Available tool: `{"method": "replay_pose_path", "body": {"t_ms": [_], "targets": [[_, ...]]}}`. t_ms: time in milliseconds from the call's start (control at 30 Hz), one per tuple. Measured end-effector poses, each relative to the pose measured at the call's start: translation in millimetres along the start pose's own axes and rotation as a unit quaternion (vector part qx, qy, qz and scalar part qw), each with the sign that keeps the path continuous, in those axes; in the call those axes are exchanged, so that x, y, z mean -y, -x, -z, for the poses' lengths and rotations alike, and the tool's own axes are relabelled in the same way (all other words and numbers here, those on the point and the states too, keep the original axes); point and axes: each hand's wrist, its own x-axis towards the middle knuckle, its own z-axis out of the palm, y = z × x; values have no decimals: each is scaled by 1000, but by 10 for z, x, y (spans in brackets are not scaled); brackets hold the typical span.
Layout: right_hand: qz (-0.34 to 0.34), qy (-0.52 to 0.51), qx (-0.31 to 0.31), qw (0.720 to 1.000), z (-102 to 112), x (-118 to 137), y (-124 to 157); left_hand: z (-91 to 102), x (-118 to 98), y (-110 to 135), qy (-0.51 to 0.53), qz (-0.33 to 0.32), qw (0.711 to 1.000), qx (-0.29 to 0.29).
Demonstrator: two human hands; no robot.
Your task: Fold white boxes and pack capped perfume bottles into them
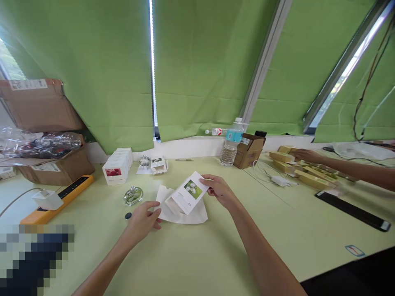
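White packet [187, 194], one, flower photo on front; corner pinched in the right hand [221, 191]. White paper [194, 217], one, beneath; left hand [143, 218] at its edge, fingers' grip indeterminable.

- Left forearm [106, 263], bare, slants in over the near edge of the surface [197, 267], angled rightward toward the far edge.
- Left hand [142, 221]: back uppermost, fingers pointing right and slightly bent, parted from one another; whether the tips press together cannot be told.
- Right forearm [259, 250], also bare, crosses from the near edge, leaning left.
- Right hand [220, 191]: nearer the surface's far edge than the left hand, fingertips drawn into a pinch, wrist almost straight.
- Both hands converge, apart from each other.
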Motion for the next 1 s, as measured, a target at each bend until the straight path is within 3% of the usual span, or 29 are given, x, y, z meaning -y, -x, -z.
{"method": "replay_pose_path", "body": {"t_ms": [200,300,367,467,533,667,833,1000], "targets": [[-22,1,64,998,-94,71,113,-36,49,-28,39,-9,999,-2],[-19,10,74,997,-145,78,141,-21,82,-33,1,-22,1000,7],[-20,13,75,997,-160,80,151,-7,87,-20,-79,-59,995,-30],[-23,19,82,996,-168,86,166,8,64,17,-201,-136,960,-138],[-22,22,93,995,-175,87,176,14,36,45,-230,-161,944,-172],[-26,22,122,992,-215,73,193,8,-19,83,-199,-190,952,-135],[-21,23,164,986,-285,44,220,-50,-34,119,-132,-148,978,-64],[-19,35,221,974,-354,19,244,-58,-30,144,-119,-120,985,-20]]}}
